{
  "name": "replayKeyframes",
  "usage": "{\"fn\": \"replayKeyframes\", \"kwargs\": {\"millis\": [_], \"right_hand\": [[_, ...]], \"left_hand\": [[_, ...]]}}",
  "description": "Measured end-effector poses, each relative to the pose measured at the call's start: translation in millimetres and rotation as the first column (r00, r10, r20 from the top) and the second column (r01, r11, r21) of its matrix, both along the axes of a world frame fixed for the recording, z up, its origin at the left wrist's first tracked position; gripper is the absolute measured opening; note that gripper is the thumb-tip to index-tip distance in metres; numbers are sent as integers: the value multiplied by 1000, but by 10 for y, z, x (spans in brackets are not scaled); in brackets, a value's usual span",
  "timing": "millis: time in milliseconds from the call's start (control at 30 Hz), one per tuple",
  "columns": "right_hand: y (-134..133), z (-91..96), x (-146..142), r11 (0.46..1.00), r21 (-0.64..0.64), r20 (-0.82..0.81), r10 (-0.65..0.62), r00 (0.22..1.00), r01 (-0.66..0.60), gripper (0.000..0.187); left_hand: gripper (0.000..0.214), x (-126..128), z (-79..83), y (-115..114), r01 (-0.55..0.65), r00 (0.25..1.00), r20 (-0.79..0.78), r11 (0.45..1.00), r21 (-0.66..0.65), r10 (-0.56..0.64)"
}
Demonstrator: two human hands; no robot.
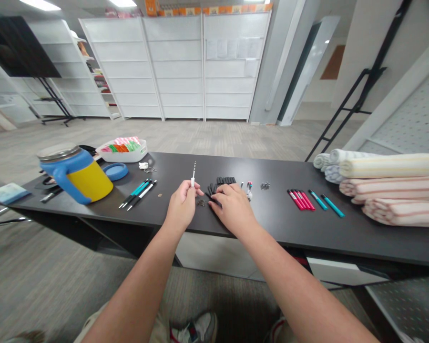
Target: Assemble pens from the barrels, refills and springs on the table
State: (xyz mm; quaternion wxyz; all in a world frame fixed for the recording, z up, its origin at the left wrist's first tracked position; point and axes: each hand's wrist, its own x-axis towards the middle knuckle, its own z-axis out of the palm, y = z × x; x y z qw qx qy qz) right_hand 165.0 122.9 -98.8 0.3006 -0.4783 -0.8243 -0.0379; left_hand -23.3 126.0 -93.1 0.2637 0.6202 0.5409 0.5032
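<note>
My left hand is closed round a thin white pen insert and holds it upright above the dark table. Palm down, my right hand rests on a pile of black pen parts with its fingers curled on one of them. A small dark cluster of springs lies between my hands. Left of them are several assembled teal and black pens. More small pen parts lie just right of my right hand.
A blue and yellow lidded jug and a blue lid stand at the left. A white tray of coloured items sits behind them. Red and teal pens lie at the right, beside rolled towels.
</note>
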Motion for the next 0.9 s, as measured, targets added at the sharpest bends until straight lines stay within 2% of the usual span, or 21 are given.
{"fn": "replayKeyframes", "kwargs": {"millis": [267, 367, 433, 533, 700, 800, 900], "right_hand": [[16, -14, 6, 1000, -12, 11, -10, 1000, 10, 12], [3, 0, 4, 1000, -14, -42, -12, 999, 11, 9], [-10, 16, 8, 1000, -1, -117, -18, 993, 18, 7], [-29, 50, 39, 998, -33, -287, -59, 956, 52, 6], [-97, 122, 204, 967, -251, -541, -179, 822, 45, 14], [-188, 137, 390, 965, -255, -589, -200, 783, 55, 18], [-306, 119, 611, 970, -217, -559, -215, 801, 109, 19]], "left_hand": [[21, -5, 18, 3, 137, 969, 200, 990, 41, -143], [21, -14, 4, 22, 167, 947, 272, 986, 30, -169], [21, -17, 8, 20, 175, 947, 268, 984, 29, -176], [21, -9, 34, -13, 159, 978, 130, 987, 35, -162], [19, 29, 70, -83, 147, 972, -193, 987, 69, -131], [19, 58, 69, -100, 186, 933, -336, 972, 141, -130], [19, 91, 50, -105, 227, 870, -482, 951, 209, -102]]}}
